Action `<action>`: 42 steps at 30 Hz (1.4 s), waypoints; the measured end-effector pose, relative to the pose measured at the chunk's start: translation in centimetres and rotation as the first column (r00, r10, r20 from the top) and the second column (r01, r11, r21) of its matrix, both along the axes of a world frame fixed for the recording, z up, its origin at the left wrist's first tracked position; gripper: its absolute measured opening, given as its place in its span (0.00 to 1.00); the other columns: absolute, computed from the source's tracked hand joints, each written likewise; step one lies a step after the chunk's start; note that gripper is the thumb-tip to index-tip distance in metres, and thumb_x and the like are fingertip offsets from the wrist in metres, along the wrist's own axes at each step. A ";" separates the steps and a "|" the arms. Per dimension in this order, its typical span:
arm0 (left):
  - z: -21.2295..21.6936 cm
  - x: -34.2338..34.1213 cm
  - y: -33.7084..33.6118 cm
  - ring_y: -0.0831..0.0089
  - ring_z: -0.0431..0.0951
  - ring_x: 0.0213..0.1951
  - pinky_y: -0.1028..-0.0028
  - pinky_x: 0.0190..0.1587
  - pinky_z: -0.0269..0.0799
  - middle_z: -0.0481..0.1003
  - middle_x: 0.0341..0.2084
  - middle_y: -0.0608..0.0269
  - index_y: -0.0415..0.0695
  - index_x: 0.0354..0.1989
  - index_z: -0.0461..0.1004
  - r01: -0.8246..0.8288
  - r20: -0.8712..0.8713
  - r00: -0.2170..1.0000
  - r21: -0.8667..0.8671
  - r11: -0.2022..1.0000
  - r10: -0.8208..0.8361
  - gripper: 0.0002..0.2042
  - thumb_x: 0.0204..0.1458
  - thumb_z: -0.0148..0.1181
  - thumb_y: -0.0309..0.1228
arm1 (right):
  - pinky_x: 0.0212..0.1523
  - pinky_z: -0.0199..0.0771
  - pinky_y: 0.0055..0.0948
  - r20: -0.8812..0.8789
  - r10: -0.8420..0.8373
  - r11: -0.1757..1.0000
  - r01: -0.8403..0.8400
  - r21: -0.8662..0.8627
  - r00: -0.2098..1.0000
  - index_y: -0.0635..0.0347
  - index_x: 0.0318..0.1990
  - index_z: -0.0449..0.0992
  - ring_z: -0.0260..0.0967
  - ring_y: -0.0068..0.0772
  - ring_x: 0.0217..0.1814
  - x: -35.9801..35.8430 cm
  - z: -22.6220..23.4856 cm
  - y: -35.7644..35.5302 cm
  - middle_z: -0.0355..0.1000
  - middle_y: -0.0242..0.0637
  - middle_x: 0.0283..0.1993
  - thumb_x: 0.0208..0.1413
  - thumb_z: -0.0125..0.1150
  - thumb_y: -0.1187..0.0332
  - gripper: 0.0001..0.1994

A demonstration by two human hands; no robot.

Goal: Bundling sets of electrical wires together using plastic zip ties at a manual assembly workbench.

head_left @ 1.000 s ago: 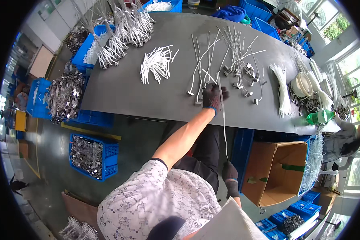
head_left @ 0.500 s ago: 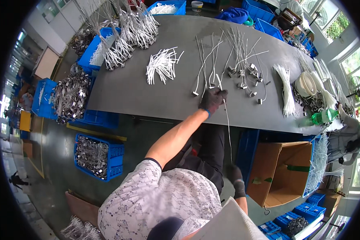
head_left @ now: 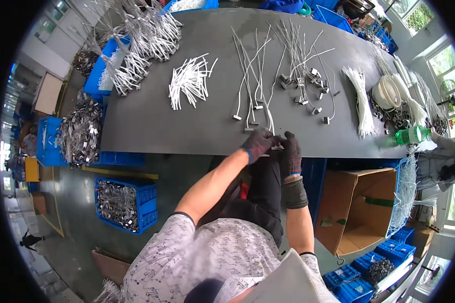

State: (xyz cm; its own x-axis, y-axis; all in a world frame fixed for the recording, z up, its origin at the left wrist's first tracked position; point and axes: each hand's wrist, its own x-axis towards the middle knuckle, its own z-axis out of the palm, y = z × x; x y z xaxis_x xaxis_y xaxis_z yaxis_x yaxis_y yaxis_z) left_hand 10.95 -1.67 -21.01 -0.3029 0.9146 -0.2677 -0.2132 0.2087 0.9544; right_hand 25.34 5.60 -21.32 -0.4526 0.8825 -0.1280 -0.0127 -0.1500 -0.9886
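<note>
My left hand point(head_left: 259, 143), in a dark glove, is closed at the table's near edge around a thin wire. From its fingertips a white-sleeved wire point(head_left: 271, 122) runs up onto the grey tabletop. Just to the right, my right hand point(head_left: 291, 154), also gloved, has its fingers closed close to the left fingertips; what it pinches is mostly hidden. Between the hands shows a small pale piece point(head_left: 276, 147), too small to name. Beyond my left hand lie several wires with small metal end blocks point(head_left: 236, 117). A larger group of wires with dark blocks point(head_left: 302, 100) lies farther right.
White short tubes point(head_left: 189, 83) lie in a pile on the left of the table point(head_left: 151, 118). Bundled wires point(head_left: 151, 38) stand at the far left. At the right are a white bundle point(head_left: 359, 101), a tub point(head_left: 387, 93) and a green bottle point(head_left: 408, 135). A cardboard box point(head_left: 356, 212) sits below right.
My right hand has come up from below the table edge to meet my left hand, which has moved slightly down and left. The wire that stretched down between them no longer shows.
</note>
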 end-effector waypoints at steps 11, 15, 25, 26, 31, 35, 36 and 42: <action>-1.8 -18.5 5.0 0.40 0.80 0.38 0.53 0.42 0.77 0.80 0.36 0.40 0.40 0.37 0.80 -0.232 -0.824 0.551 -0.305 0.924 -0.133 0.19 0.59 0.53 0.44 | 0.46 0.76 0.52 0.833 -0.373 0.737 -0.415 0.533 0.408 0.50 0.65 0.66 0.76 0.60 0.48 -1.8 -2.7 18.6 0.76 0.55 0.48 0.61 0.57 0.56 0.26; -4.1 -29.2 8.0 0.56 0.85 0.41 0.57 0.40 0.82 0.82 0.41 0.51 0.46 0.39 0.81 -0.527 -0.922 0.216 -0.388 0.757 -0.322 0.11 0.57 0.56 0.37 | 0.48 0.76 0.51 0.876 -0.373 0.825 -0.322 0.464 0.307 0.54 0.58 0.70 0.76 0.57 0.50 -1.7 -3.0 18.8 0.76 0.53 0.49 0.56 0.61 0.58 0.23; -8.0 -33.6 8.3 0.54 0.86 0.41 0.56 0.39 0.82 0.84 0.39 0.51 0.47 0.36 0.85 -0.590 -0.903 0.358 -0.417 0.692 -0.238 0.12 0.54 0.57 0.37 | 0.36 0.75 0.48 0.838 -0.260 0.912 -0.163 0.377 0.480 0.55 0.42 0.73 0.75 0.54 0.36 1.0 -2.4 16.7 0.76 0.48 0.33 0.60 0.55 0.62 0.09; -8.3 -33.6 7.9 0.56 0.86 0.39 0.56 0.36 0.82 0.84 0.38 0.51 0.45 0.35 0.84 -0.570 -0.884 0.395 -0.450 0.688 -0.250 0.12 0.54 0.58 0.38 | 0.30 0.74 0.42 0.769 -0.163 0.958 -0.087 0.273 0.619 0.54 0.43 0.73 0.74 0.45 0.28 1.3 -2.1 16.3 0.73 0.43 0.26 0.61 0.56 0.60 0.10; -8.2 -29.1 4.9 0.69 0.83 0.29 0.67 0.28 0.77 0.82 0.30 0.54 0.40 0.35 0.82 -0.263 -0.473 0.881 -0.526 0.809 -0.021 0.10 0.54 0.62 0.35 | 0.18 0.64 0.28 0.011 0.123 0.759 -0.087 -0.645 0.992 0.57 0.41 0.76 0.66 0.27 0.19 2.4 -1.5 12.4 0.71 0.32 0.23 0.65 0.57 0.59 0.11; -4.5 -18.4 3.6 0.74 0.78 0.24 0.70 0.27 0.76 0.78 0.27 0.63 0.41 0.39 0.79 -0.410 0.329 0.853 -0.061 0.910 0.406 0.08 0.53 0.66 0.30 | 0.17 0.65 0.30 0.169 0.212 0.849 -0.096 -0.519 0.962 0.60 0.41 0.75 0.65 0.27 0.17 2.2 -3.3 9.9 0.71 0.34 0.26 0.64 0.58 0.57 0.14; -3.5 -14.9 4.5 0.74 0.79 0.25 0.70 0.27 0.77 0.78 0.28 0.62 0.41 0.38 0.79 -0.297 0.295 0.914 0.012 0.955 0.280 0.08 0.53 0.66 0.29 | 0.18 0.66 0.30 0.257 0.225 0.910 -0.108 -0.401 0.940 0.61 0.41 0.75 0.67 0.27 0.18 1.9 -3.6 9.6 0.72 0.35 0.28 0.64 0.59 0.57 0.14; 0.4 -2.8 16.3 0.70 0.82 0.24 0.73 0.24 0.78 0.78 0.23 0.60 0.38 0.35 0.79 -0.046 0.099 0.993 -0.206 0.978 0.067 0.07 0.54 0.65 0.29 | 0.21 0.69 0.28 0.397 0.240 0.959 -0.152 -0.240 0.886 0.64 0.44 0.77 0.72 0.28 0.22 1.7 -2.7 8.9 0.78 0.38 0.33 0.62 0.60 0.58 0.16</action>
